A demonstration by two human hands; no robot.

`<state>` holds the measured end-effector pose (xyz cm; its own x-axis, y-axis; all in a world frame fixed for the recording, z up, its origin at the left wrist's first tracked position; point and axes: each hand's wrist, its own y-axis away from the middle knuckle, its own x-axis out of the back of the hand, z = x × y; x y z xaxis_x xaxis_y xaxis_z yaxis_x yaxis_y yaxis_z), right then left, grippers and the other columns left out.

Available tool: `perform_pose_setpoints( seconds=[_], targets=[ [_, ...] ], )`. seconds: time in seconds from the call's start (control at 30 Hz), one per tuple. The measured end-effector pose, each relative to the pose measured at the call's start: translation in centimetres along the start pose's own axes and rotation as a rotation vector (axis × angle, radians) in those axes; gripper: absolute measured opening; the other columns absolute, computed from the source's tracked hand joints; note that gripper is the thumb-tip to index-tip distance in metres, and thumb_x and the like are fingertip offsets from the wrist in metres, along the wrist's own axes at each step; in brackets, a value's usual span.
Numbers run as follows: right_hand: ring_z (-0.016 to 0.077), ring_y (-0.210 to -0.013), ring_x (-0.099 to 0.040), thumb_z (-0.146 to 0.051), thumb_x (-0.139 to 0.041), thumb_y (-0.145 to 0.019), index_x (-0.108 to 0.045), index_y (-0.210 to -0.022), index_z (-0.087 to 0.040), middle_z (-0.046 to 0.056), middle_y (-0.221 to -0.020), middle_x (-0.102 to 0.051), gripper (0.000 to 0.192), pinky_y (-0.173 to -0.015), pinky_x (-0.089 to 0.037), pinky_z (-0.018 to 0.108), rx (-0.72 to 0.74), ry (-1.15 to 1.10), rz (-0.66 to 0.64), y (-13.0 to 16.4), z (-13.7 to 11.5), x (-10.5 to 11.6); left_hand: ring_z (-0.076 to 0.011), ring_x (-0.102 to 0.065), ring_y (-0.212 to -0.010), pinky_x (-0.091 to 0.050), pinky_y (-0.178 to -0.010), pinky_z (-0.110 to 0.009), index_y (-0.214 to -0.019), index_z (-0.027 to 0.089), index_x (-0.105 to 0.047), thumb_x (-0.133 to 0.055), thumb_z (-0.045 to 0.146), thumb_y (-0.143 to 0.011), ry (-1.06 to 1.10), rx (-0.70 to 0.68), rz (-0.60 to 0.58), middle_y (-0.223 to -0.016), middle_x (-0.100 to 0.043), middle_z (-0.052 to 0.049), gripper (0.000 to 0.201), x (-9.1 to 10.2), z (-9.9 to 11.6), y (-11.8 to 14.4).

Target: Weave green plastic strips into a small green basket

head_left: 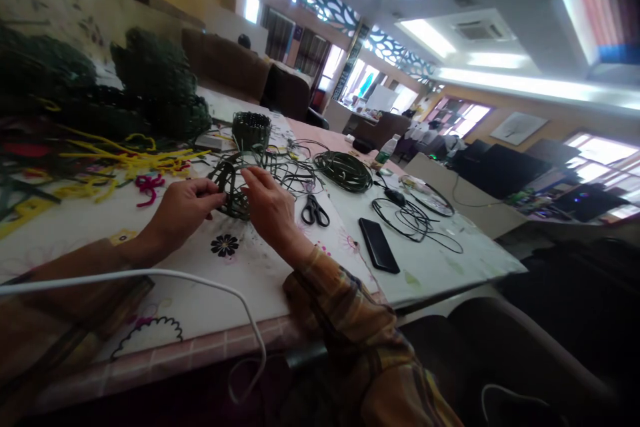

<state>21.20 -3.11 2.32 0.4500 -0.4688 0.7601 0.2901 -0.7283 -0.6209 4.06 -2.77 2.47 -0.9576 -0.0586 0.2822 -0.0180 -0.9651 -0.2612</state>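
Between my hands stands a partly woven dark green basket (231,190), its strips curving up and around. My left hand (193,203) pinches a strip on the basket's near left side, thumb and forefinger together. My right hand (270,203) is against the basket's right side, with its fingers bent toward the strips; the fingertips are partly hidden, and I cannot see exactly what they grip. Just behind is a finished-looking small woven basket (251,130). Loose green strips (295,170) trail out to the right. Black-handled scissors (315,211) lie right of my right hand.
A coil of dark strip (343,171), a black phone (379,245), a computer mouse (395,197) and a bottle (387,149) lie to the right. Yellow pipe-cleaner-like stems (130,160) and dark green woven pieces (155,83) fill the left. A white cable (200,278) crosses in front.
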Motion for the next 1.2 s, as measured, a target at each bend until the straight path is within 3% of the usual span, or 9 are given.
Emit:
perform_pose_setpoints(
  seconds=[0.1, 0.23, 0.37, 0.57, 0.7, 0.83, 1.0, 1.1, 1.2],
  targets=[
    [0.0182, -0.102, -0.060, -0.026, -0.044, -0.104, -0.067, -0.120, -0.026, 0.006, -0.120, -0.068, 0.028, -0.070, -0.043, 0.027, 0.069, 0.197, -0.024, 0.0, -0.2, 0.4, -0.0113, -0.046, -0.051, -0.039, -0.048, -0.023, -0.060, 0.018, -0.061, -0.068, 0.038, -0.063, 0.015, 0.013, -0.002, -0.054, -0.054, 0.002, 0.021, 0.0, 0.2, 0.0],
    [0.0173, -0.090, -0.056, -0.020, -0.044, -0.102, -0.068, -0.089, -0.022, 0.005, -0.095, -0.067, 0.028, -0.067, -0.034, 0.029, 0.153, 0.280, -0.047, 0.0, -0.3, 1.2, -0.0101, -0.044, -0.049, -0.035, -0.046, -0.023, -0.062, 0.017, -0.064, -0.070, 0.039, -0.064, 0.039, 0.045, 0.018, -0.054, -0.054, 0.003, 0.023, 0.2, 0.2, -0.2],
    [0.0146, -0.076, -0.056, -0.014, -0.046, -0.098, -0.066, -0.092, -0.022, 0.001, -0.082, -0.067, 0.023, -0.062, -0.027, 0.031, 0.175, 0.261, -0.150, 0.3, -1.1, 1.8, -0.0100, -0.044, -0.049, -0.033, -0.046, -0.024, -0.070, 0.017, -0.068, -0.072, 0.042, -0.064, 0.070, 0.082, 0.069, -0.058, -0.058, 0.002, 0.026, 0.3, 0.3, -0.3],
    [0.0143, -0.073, -0.062, -0.045, -0.041, -0.105, -0.068, -0.089, -0.021, 0.004, -0.083, -0.073, 0.040, -0.063, -0.028, 0.029, 0.068, 0.214, -0.193, 0.7, -2.3, 1.2, -0.0109, -0.047, -0.049, -0.035, -0.047, -0.025, -0.068, 0.017, -0.069, -0.071, 0.043, -0.063, 0.061, 0.120, 0.135, -0.059, -0.061, 0.001, 0.027, -0.4, 0.7, 0.5],
    [0.0126, -0.072, -0.062, -0.043, -0.042, -0.105, -0.068, -0.082, -0.020, 0.004, -0.082, -0.073, 0.042, -0.063, -0.027, 0.029, -0.007, 0.158, -0.187, 0.5, -2.3, 1.1, -0.0117, -0.045, -0.048, -0.032, -0.046, -0.026, -0.072, 0.018, -0.073, -0.073, 0.052, -0.061, 0.034, 0.091, 0.152, -0.056, -0.059, 0.003, 0.035, -0.5, 0.6, 0.8],
    [0.0101, -0.063, -0.050, -0.041, -0.049, -0.100, -0.065, -0.072, -0.020, -0.002, -0.067, -0.063, 0.039, -0.061, -0.021, 0.028, -0.121, 0.033, -0.214, 0.0, -1.8, 1.8, -0.0143, -0.048, -0.053, -0.037, -0.053, -0.028, -0.076, 0.019, -0.075, -0.069, 0.054, -0.070, -0.088, -0.052, 0.138, -0.055, -0.056, 0.002, 0.036, 0.0, -0.1, 0.4],
    [0.0089, -0.061, -0.037, -0.037, -0.055, -0.097, -0.059, -0.065, -0.019, -0.005, -0.061, -0.050, 0.037, -0.061, -0.020, 0.026, -0.183, -0.083, -0.208, -0.6, -1.1, 2.4, -0.0173, -0.053, -0.074, -0.045, -0.075, -0.032, -0.100, 0.018, -0.073, -0.066, 0.046, -0.085, -0.371, -0.511, 0.326, -0.083, -0.058, -0.002, 0.032, 0.7, -0.8, -0.3],
    [0.0086, -0.061, -0.036, -0.035, -0.056, -0.097, -0.055, -0.063, -0.018, -0.006, -0.060, -0.045, 0.038, -0.061, -0.020, 0.025, -0.180, -0.125, -0.181, -0.7, -0.9, 2.5, -0.0191, -0.056, -0.082, -0.047, -0.080, -0.034, -0.099, 0.020, -0.072, -0.063, 0.048, -0.089, -0.409, -0.644, 0.268, -0.094, -0.058, -0.004, 0.031, 0.7, -0.8, -0.5],
    [0.0088, -0.061, -0.034, -0.037, -0.056, -0.097, -0.052, -0.061, -0.018, -0.006, -0.059, -0.042, 0.041, -0.061, -0.021, 0.025, -0.171, -0.167, -0.163, -0.8, -0.6, 2.5, -0.0236, -0.060, -0.102, -0.047, -0.092, -0.036, -0.102, 0.021, -0.072, -0.059, 0.050, -0.092, -0.396, -0.664, 0.168, -0.106, -0.062, -0.008, 0.033, 0.5, -0.5, -0.7]
  ],
)
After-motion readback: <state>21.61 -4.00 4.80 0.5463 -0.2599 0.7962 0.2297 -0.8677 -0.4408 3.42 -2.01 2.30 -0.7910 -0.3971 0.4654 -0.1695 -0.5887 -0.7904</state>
